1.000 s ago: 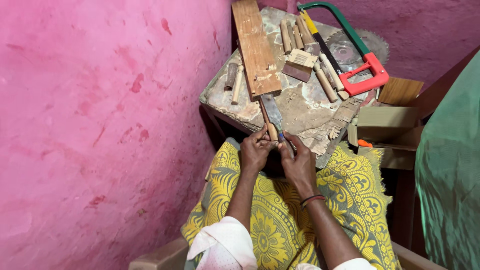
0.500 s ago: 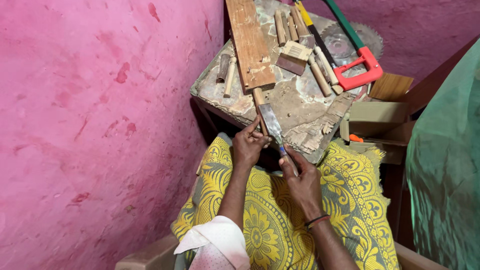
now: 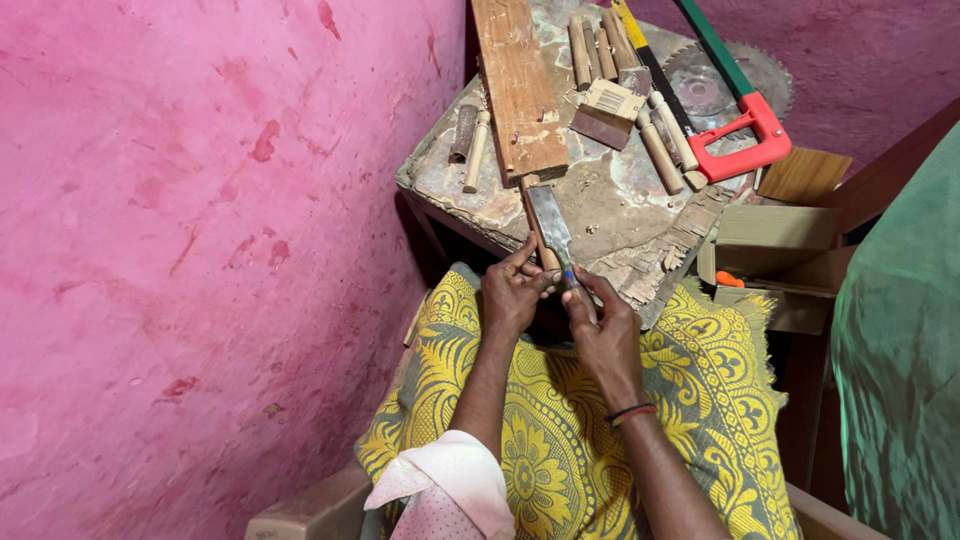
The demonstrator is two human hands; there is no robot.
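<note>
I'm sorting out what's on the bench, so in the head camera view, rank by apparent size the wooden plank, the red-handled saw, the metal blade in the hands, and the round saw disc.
1. Red-handled saw, longest, though partly cut off at the top.
2. Wooden plank, also cut off at the top.
3 and 4. Metal blade and round saw disc: too close to rank, since the disc is partly covered.

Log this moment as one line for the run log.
left hand: steadies wooden stick | right hand: grips flat metal blade | blade lies against stick, over worn table edge
</note>
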